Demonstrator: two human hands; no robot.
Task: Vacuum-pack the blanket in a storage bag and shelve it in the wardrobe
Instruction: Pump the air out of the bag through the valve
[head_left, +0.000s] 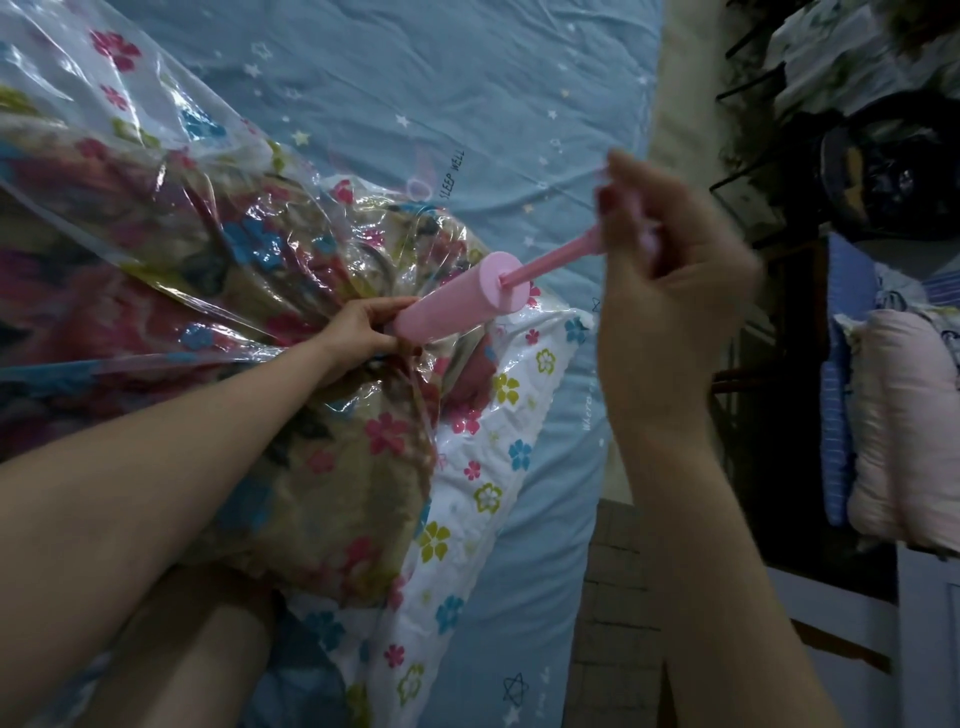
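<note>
1. We see the blanket (311, 467), patterned in beige and flowers, inside a clear storage bag (171, 171) printed with coloured flowers; both lie on a bed with a blue star-print sheet (467, 78)
2. Our left hand (363, 325) grips the lower end of a pink hand pump (452, 301) where it meets the bag, fingers curled round it
3. The pump's barrel tilts up toward the right, and its thin rod (556, 260) is drawn out
4. Our right hand (670, 291) grasps the handle at the rod's end, fingers curled; the handle itself is blurred
5. To the right, beyond the bed's edge, stands a dark rack (769, 171) with folded bedding, including a pink pillow (904, 426)
</note>
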